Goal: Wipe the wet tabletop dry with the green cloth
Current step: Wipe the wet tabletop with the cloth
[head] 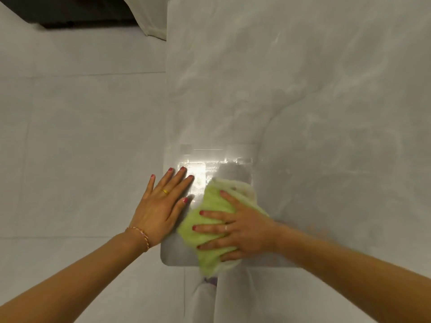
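A green cloth (210,220) lies bunched on the near left corner of the grey marble-look tabletop (303,89). My right hand (242,229) presses flat on the cloth with fingers spread and pointing left. Part of the cloth hangs over the table's near edge. My left hand (163,203) rests flat on the tabletop just left of the cloth, fingers straight, at the table's left edge. A shiny wet patch (200,169) glints just beyond both hands.
Pale tiled floor (70,124) lies left of the table and below its near edge. A light curtain or fabric (151,17) hangs at the top, with a dark area (70,12) in the far left corner.
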